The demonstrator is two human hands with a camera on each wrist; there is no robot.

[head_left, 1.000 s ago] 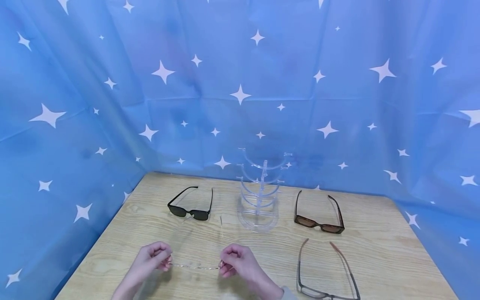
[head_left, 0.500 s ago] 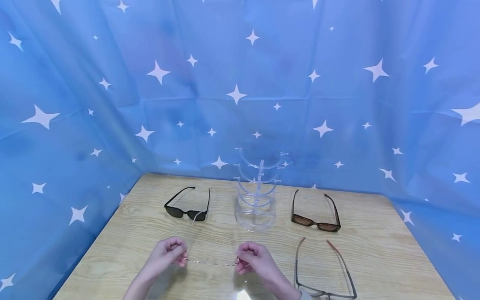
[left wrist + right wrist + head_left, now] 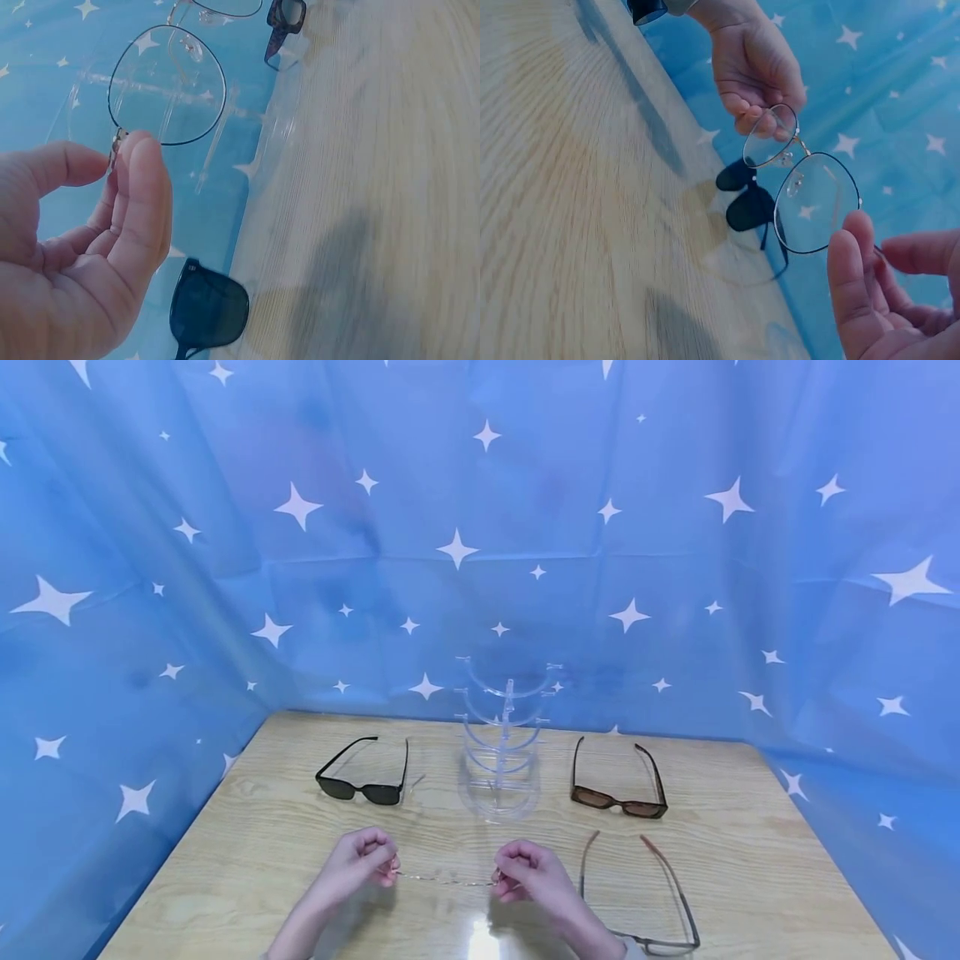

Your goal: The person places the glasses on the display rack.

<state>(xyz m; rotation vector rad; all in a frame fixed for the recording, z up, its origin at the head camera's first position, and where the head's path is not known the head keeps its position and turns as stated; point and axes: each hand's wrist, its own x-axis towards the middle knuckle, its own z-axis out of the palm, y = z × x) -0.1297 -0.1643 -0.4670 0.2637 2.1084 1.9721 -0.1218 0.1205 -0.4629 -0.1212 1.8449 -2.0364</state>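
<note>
A pair of thin, round, wire-rimmed eyeglasses (image 3: 446,882) is held level above the front middle of the table, one end in each hand. My left hand (image 3: 360,860) pinches the left hinge end between thumb and fingers, as the left wrist view shows beside the dark-rimmed lens (image 3: 166,84). At the other end, my right hand (image 3: 536,878) pinches the right hinge; the right wrist view has its fingertips right at the rim. The two clear lenses, gold bridge and nose pads (image 3: 793,184) show there. A clear plastic tiered glasses stand (image 3: 501,760) rises behind the hands, its arms bare.
Black sunglasses (image 3: 360,792) lie back left with temples unfolded. Brown tortoiseshell sunglasses (image 3: 618,803) lie right of the stand. Dark-framed eyeglasses (image 3: 681,893) with reddish temple tips lie front right, close to the right forearm. A blue star-patterned curtain (image 3: 480,527) hangs behind the wooden table (image 3: 247,827).
Both hands have moved to the right and slightly away from the front edge, carrying the round eyeglasses toward the stand's middle line. The head view has shifted slightly. The grips stay the same.
</note>
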